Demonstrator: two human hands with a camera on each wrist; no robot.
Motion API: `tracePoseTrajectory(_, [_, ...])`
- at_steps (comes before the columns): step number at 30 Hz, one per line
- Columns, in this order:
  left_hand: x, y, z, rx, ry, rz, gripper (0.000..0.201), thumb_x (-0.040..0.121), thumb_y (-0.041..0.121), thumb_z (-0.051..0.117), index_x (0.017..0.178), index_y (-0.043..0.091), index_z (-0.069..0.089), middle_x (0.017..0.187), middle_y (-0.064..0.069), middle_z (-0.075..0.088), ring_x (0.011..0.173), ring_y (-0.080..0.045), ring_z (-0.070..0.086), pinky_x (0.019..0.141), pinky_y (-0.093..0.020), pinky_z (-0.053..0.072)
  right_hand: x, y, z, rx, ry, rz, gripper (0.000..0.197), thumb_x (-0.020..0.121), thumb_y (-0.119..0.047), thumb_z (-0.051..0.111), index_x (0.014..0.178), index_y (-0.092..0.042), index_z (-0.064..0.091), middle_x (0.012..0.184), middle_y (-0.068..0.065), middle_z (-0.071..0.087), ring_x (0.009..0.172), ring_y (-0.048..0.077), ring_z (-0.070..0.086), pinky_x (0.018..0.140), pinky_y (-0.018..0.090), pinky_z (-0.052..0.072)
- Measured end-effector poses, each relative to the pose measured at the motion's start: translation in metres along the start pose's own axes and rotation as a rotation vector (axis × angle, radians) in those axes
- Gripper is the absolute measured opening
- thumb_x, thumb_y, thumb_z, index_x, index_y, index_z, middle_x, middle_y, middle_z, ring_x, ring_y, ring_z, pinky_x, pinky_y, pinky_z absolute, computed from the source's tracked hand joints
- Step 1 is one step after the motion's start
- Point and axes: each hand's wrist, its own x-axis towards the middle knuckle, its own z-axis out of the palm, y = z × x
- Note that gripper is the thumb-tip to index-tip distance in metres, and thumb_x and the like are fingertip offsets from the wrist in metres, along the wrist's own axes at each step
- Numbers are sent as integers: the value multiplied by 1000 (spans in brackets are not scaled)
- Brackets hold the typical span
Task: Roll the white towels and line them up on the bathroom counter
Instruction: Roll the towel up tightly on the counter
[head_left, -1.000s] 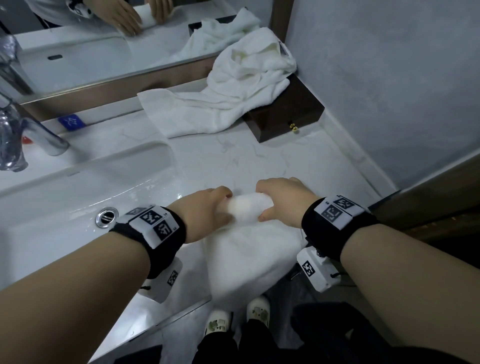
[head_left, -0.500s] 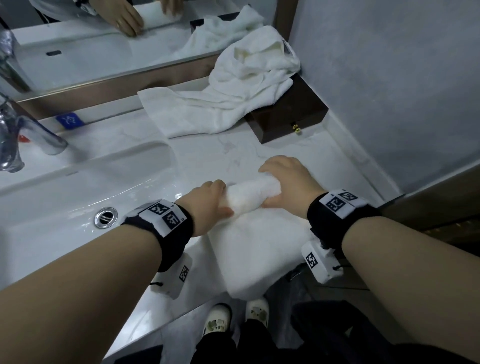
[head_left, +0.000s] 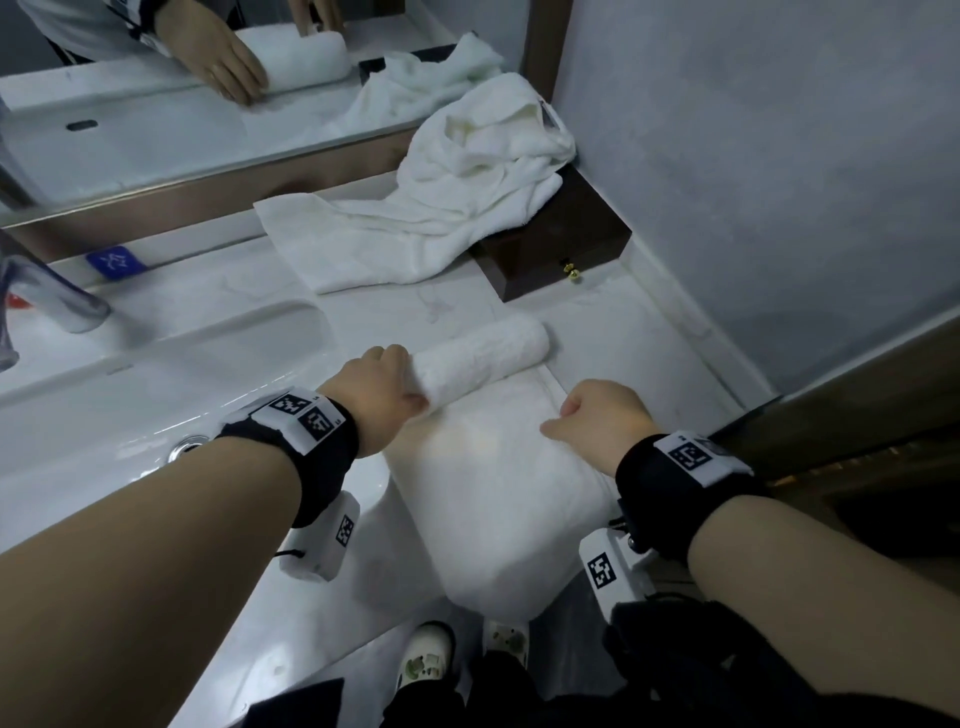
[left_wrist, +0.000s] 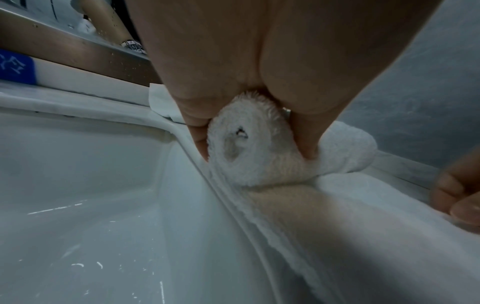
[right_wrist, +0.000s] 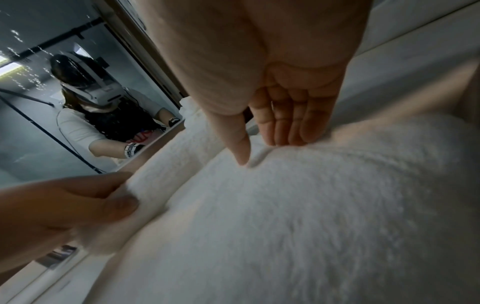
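A fluffy white terry towel (head_left: 498, 467) lies at the centre of the head view on the white marble table (head_left: 613, 332), its far end already wound into a tight cylinder (head_left: 483, 358) while the unrolled tail drapes over the table's near edge toward the floor. The left hand (head_left: 374, 395) grips the left end of that roll, thumb on one side and fingers curled over the other, as the left wrist view shows around the spiral end face (left_wrist: 244, 148). The right hand (head_left: 602, 415) rests on the flat part just below the roll; its fingers (right_wrist: 283, 123) are bent down onto the cloth with the thumb touching the pile, and whether they pinch a fold cannot be told.

The cloth looks soft, light and limp, so the roll would likely loosen if let go; holding both ends of the cylinder and keeping the tail taut seems the surest grip.

In the upper middle of the frame a crumpled heap of white towels (head_left: 467, 197) spills from a dark brown wooden box (head_left: 566, 244) onto the table. A white basin (head_left: 156, 395) fills the left side, a chrome tap (head_left: 57, 296) at far left, and a mirror (head_left: 156, 119) runs along the top.
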Motion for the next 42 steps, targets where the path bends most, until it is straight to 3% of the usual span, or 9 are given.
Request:
tracePoseTrajectory(5, [1,-1,1,-1,1,-1,40,91,40,55,120,15,44,114,-6,49,101,-26,50,87,-40,45,0,6,4,-42,-69,80,39,77,-33,70,61,-13,41,62,2,45,56,19,43,51,28,38])
tracePoseTrajectory(9, [1,-1,1,3,0,-2,41,91,41,55,120,15,43,113,-6,48,101,-26,49,86,-40,44,-1,11,5,26,-127,54,35,82,-30,68,63,-12,45,64,3,48,60,20,48,58,30,39])
tracePoseTrajectory(17, [-3,7,0,48,10,-21,42,92,40,55,120,13,41,115,-7,48,102,-27,49,88,-41,44,4,18,-16,34,-86,28,30,88,-28,61,67,-15,45,73,2,52,73,24,51,53,27,34])
tracePoseTrajectory(21, [-6,10,0,63,30,-12,41,95,38,55,121,10,40,117,-9,48,106,-28,48,91,-41,44,8,18,-19,23,-102,29,30,88,-24,62,67,-15,43,85,7,54,79,24,51,59,29,35])
tracePoseTrajectory(29, [-12,17,10,92,194,3,44,95,38,55,123,9,39,122,-10,47,109,-29,45,91,-39,43,12,26,-11,94,-42,80,25,90,-24,60,73,-15,43,75,1,50,75,23,48,52,26,31])
tracePoseTrajectory(32, [-11,24,16,147,251,-9,46,92,39,58,120,8,40,120,-9,47,108,-28,46,86,-37,44,16,26,-4,97,-3,109,15,93,-23,54,94,-8,50,92,8,56,83,26,52,68,30,40])
tracePoseTrajectory(36, [-6,30,18,185,254,18,49,85,43,65,112,12,39,112,-6,48,99,-26,47,80,-35,43,18,27,5,42,50,125,23,98,-22,47,112,-4,48,113,16,58,98,32,57,86,36,46])
tracePoseTrajectory(39, [-2,33,15,183,207,-2,45,77,41,65,100,19,34,101,0,48,90,-22,46,72,-33,40,19,29,7,55,56,110,20,98,-21,46,109,-4,47,111,15,58,90,29,53,85,36,46])
tracePoseTrajectory(42, [0,36,13,191,163,-22,42,73,41,62,97,21,33,97,1,48,88,-21,46,72,-33,40,18,36,5,190,57,94,14,92,-26,53,93,-13,47,94,7,56,78,24,50,72,32,44])
